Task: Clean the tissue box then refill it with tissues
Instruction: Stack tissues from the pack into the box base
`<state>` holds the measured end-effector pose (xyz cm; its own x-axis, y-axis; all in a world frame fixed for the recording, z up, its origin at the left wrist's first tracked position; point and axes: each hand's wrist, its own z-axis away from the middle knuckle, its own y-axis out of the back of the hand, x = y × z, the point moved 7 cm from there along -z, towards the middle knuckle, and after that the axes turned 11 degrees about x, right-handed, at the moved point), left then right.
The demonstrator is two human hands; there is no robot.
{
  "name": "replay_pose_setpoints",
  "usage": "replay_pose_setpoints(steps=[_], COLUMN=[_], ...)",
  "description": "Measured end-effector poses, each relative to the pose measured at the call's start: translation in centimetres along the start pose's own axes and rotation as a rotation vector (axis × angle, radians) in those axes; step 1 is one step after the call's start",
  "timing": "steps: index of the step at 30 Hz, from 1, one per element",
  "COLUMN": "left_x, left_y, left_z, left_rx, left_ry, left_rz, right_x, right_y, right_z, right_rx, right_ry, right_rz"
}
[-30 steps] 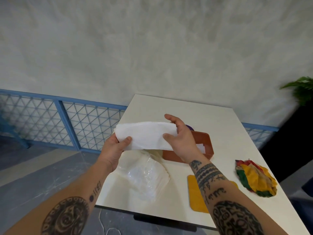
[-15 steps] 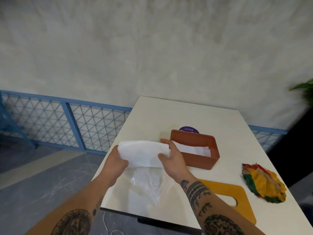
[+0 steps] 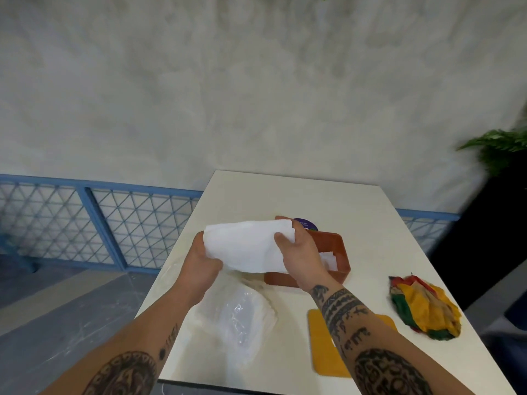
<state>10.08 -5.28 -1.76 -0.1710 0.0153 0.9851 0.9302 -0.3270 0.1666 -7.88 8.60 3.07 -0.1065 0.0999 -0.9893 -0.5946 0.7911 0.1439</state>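
Raised tissues (image 3: 248, 246) now partly hide tissue box (image 3: 339, 276).

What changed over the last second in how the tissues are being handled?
The left hand and right hand carried the tissue stack from above the plastic wrapper, half a second ago, back toward the tissue box, overlapping its left end in view. Both still hold it; nothing was let go. Box, wrapper, yellow lid and coloured cloth stayed on the table.

both hands (image 3: 199, 263) hold tissues (image 3: 245, 246) | above tissue box (image 3: 339, 252)
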Motion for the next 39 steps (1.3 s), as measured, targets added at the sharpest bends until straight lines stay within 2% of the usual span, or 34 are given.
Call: replay_pose_setpoints(steps=[4, 8, 15, 22, 25, 31, 39], left_x=[2.2, 4.0, 6.6, 6.4, 6.1, 5.0, 4.0], left_y=[-3.3, -7.0, -12.8, -16.4, -16.5, -17.0, -17.2], left_z=[-1.3, -2.3, -3.9, -4.1, -4.6, -5.8, -6.3], left_rx=[0.030, 0.043, -0.019, -0.038, -0.042, -0.188, -0.129], left_ry=[0.039, -0.009, 0.023, 0.018, -0.080, -0.355, -0.565], left_rz=[0.122, 0.074, 0.100, 0.023, -0.131, -0.541, -1.081], right_x=[-1.5, -2.0, -1.8, 0.2, 1.5, 4.5, 6.8], right_y=[2.7, 6.1, 11.2, 13.6, 13.9, 13.3, 11.5], right_z=[-2.0, -4.3, -9.1, -11.2, -11.8, -12.5, -13.0], right_rx=[0.043, 0.087, 0.145, 0.108, 0.074, -0.022, -0.109], right_ry=[0.073, 0.093, 0.075, 0.002, 0.018, 0.061, 0.267], right_rz=[0.037, 0.041, 0.124, 0.156, 0.295, 0.592, 1.054])
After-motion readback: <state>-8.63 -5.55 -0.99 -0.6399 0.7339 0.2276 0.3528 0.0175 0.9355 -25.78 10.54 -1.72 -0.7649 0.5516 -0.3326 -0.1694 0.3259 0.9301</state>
